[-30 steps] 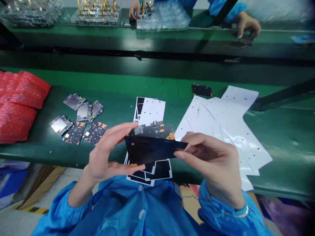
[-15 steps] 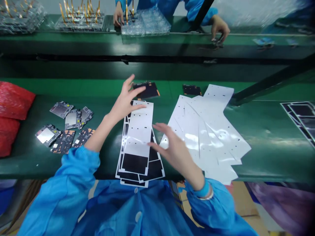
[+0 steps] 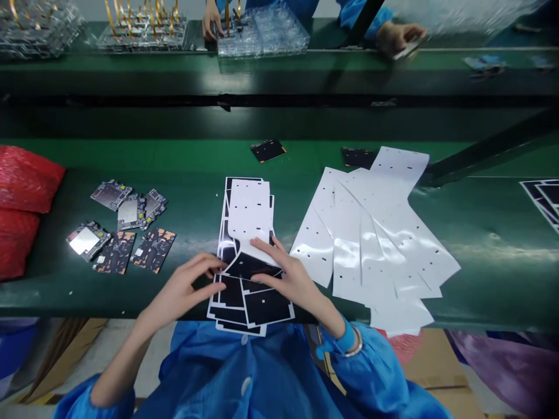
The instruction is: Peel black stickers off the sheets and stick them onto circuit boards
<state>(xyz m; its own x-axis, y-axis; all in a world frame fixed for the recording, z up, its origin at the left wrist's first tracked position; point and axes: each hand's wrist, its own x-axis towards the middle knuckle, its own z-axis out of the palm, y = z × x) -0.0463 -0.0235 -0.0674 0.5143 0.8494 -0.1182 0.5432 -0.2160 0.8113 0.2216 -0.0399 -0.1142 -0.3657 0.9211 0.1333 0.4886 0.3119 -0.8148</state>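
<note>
A stack of black sticker sheets with white borders [image 3: 264, 308] lies in front of me. The top sheet, a white-backed sticker sheet [image 3: 250, 209], has its near end curled up, with black showing there. My right hand [image 3: 292, 276] has the curled end's right side between thumb and index finger. At its left corner, the fingertips of my left hand [image 3: 187, 288] touch or nearly touch the sheet, thumb apart and lower. Overlapping white sheets [image 3: 367, 238] are spread to the right of the stack.
Circuit boards [image 3: 117, 250] lie at left beside red bubble-wrap packs [image 3: 26, 192]. Two dark boards [image 3: 268, 151] rest on the far green strip. A slanted dark post [image 3: 480, 148] rises at right. Across the bench, a co-worker's hands [image 3: 395, 38] are beside clear trays [image 3: 266, 35].
My left hand has come back from the far end of the stack to its near left side. My right hand has lowered slightly, and the top sheet's near end now curls up.
</note>
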